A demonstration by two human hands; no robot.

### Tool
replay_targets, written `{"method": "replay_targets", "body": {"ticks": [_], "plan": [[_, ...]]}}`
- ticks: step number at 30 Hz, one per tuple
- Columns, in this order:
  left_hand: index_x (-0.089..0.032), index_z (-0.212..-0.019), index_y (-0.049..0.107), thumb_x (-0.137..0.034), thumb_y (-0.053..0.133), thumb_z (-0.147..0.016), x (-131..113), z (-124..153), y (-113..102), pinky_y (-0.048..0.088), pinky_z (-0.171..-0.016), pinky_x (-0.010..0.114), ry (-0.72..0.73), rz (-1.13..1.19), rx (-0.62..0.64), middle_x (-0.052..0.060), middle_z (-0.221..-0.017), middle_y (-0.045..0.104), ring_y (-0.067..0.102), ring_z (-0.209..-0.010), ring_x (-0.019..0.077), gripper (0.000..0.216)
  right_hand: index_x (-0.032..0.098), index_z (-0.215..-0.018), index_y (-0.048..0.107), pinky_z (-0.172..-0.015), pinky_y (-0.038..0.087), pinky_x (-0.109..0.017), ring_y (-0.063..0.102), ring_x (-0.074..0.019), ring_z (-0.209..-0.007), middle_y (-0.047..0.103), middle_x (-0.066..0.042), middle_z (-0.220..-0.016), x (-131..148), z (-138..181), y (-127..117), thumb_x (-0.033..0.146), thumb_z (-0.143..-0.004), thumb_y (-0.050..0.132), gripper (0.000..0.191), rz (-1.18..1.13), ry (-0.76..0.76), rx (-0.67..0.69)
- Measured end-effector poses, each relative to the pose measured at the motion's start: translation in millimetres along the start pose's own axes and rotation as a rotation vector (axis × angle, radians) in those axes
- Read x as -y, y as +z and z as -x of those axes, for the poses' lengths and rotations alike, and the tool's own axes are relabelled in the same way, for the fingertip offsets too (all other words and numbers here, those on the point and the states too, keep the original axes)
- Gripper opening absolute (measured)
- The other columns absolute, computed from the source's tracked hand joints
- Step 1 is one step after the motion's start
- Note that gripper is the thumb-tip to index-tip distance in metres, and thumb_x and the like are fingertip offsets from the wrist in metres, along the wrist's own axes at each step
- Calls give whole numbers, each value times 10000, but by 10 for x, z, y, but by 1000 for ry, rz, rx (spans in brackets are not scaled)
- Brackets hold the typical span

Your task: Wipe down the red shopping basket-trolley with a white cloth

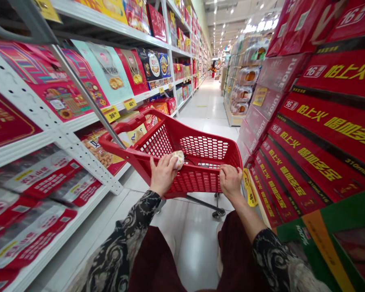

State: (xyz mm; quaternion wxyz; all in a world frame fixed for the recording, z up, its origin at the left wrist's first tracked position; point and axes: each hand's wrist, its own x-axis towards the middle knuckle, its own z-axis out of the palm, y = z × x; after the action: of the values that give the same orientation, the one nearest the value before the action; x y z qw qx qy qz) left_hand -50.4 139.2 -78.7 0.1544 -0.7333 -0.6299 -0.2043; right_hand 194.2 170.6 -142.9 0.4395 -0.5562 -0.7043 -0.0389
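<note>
Red plastic shopping cart [200, 169]: straight ahead at 12 o'clock, its near rim under both hands.
Left hand [164, 172]: at 11 o'clock, fingers folded around a small, crumpled-looking, white-and-tan item [179, 159], resting on the rim; this probably lets one hand carry it and steady the cart together.
Right hand [231, 181]: at 1 o'clock, fingers curled closed over the rim near its corner; the wide spacing likely balances the cart.
Silver metal rod [86, 94]: slants from 10 o'clock to the cart's left rim.
Aisle sides: white perforated metal shelving [85, 162] at 10 o'clock; red cardboard cartons with yellow lettering [316, 160] at 2 o'clock, stacked, presumably saving floor space.
</note>
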Motion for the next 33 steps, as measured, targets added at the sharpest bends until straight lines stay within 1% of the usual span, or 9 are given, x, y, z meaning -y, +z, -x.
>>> {"method": "replay_targets", "body": {"ticks": [5,7,13,16,18,23,25,28,33], "plan": [[-249,-1224,496,-260,406,-861,-325,6,93,92,-1067,605,30,5,6,80,-1332,497,417,-1239,252,374,198,-1116,565,-1039,139,-522,467,-240,-1170,605,-71,-1179,258,51,53,255,-873,406,296,14,-91,46],[-252,-1222,501,-264,399,-865,-308,4,85,78,-1066,609,37,-5,0,82,-1326,503,428,-1232,251,371,205,-1123,566,-1051,128,-519,459,-237,-1182,608,-58,-1180,312,69,68,241,-874,410,296,7,-102,68],[-228,-1199,526,-247,434,-837,321,-3,-221,42,-1054,617,4,-132,-55,105,-1303,522,462,-1201,270,374,218,-1187,536,-1080,99,-495,409,-220,-1238,575,-50,-1236,215,95,71,218,-865,435,337,18,-136,65],[-202,-1197,529,-260,429,-840,454,-6,-312,38,-1061,598,9,-189,-80,124,-1308,513,453,-1210,275,376,214,-1185,541,-1087,94,-491,396,-217,-1251,571,-50,-1242,223,108,79,214,-864,442,337,7,-112,51],[-199,-1192,534,-265,428,-840,369,6,-279,28,-1064,590,18,-193,-71,125,-1309,512,445,-1218,274,374,208,-1185,544,-1087,100,-489,399,-221,-1249,571,-50,-1244,254,112,80,212,-862,445,337,-1,-112,51],[-219,-1187,541,-282,425,-844,-63,20,-40,23,-1065,588,24,-117,-30,107,-1311,515,433,-1230,269,367,198,-1205,531,-1087,103,-486,392,-222,-1257,556,-55,-1265,281,114,67,209,-858,449,357,8,-153,79],[-225,-1187,541,-278,430,-840,-114,6,-2,18,-1064,591,26,-88,-20,105,-1306,519,436,-1226,269,368,200,-1214,525,-1087,99,-484,388,-219,-1261,548,-55,-1274,266,112,60,208,-855,451,367,15,-168,96],[-233,-1195,533,-243,434,-826,45,-23,-71,-3,-1062,599,12,-80,-29,105,-1300,523,455,-1206,267,382,200,-1221,520,-1087,95,-482,380,-219,-1267,542,-54,-1282,239,111,55,207,-854,445,375,17,-175,108],[-215,-1207,520,-249,422,-840,477,-44,-361,-1,-1058,622,-75,-148,-99,125,-1290,520,473,-1174,280,382,198,-1228,514,-1086,85,-485,365,-221,-1276,535,-59,-1289,225,117,62,206,-852,445,382,10,-173,103]]}}
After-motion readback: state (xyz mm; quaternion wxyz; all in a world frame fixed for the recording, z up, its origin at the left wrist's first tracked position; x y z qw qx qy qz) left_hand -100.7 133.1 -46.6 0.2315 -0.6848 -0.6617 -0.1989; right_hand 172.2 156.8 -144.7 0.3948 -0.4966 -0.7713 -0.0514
